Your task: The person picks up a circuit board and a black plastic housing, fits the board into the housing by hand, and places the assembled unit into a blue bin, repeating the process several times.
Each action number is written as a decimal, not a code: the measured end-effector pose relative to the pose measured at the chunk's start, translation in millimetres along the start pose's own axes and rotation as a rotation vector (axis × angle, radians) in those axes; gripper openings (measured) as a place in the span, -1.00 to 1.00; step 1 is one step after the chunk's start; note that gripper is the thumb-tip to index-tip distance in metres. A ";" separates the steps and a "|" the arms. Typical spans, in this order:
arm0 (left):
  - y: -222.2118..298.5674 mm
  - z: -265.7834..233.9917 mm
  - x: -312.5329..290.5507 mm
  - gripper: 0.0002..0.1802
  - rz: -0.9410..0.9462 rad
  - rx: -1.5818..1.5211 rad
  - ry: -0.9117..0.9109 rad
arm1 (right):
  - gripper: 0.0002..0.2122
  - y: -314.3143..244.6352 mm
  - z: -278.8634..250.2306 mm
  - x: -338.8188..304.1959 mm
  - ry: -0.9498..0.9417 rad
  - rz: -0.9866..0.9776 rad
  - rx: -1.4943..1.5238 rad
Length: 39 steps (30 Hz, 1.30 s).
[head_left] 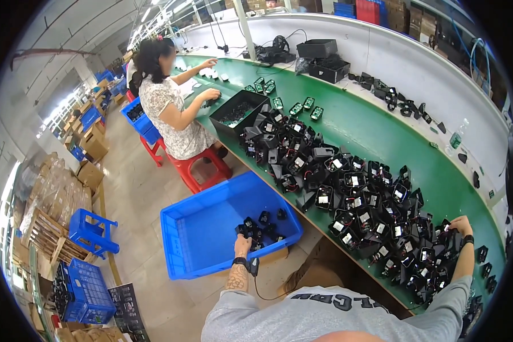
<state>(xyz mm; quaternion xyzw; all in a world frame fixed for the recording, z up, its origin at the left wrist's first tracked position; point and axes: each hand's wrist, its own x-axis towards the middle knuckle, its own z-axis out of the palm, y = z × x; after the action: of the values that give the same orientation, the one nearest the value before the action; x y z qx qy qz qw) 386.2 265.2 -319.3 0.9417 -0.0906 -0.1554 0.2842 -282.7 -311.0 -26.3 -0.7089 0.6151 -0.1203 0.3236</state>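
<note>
Black plastic housings [353,198] heaped toward four o'clock, to near edge of green workbench [376,139], open toward two; right hand [461,224] alongside; left hand [242,246], six, over blue bin [194,236]; cannot tell finger grip; tiled floor [134,219], eight.

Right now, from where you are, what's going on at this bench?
A person has the left hand down in a blue bin, at a small cluster of black units. The right hand is at the far right of a big pile of black housings on the green table; whether either hand grips anything is unclear. Further along, a co-worker sits on a red stool with both hands over the table.
</note>
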 end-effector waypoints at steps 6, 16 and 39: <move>27.0 -48.2 -16.2 -0.53 0.131 -0.294 0.273 | -0.84 31.3 -42.6 13.2 0.159 -0.216 0.305; 199.8 -174.6 -124.5 -0.38 0.561 -1.669 -0.128 | -0.78 -500.0 268.9 -217.1 -0.440 -1.336 0.050; -15.1 -2.8 41.1 -0.59 -0.220 -0.241 -0.293 | -0.68 -465.0 616.7 -221.8 -1.220 -0.929 -0.355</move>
<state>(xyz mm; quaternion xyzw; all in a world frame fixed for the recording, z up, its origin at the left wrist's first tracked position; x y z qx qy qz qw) 426.9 268.4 -335.5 0.8725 -0.0086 -0.3304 0.3598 389.7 107.2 -163.5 -0.8754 -0.0204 0.2673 0.4024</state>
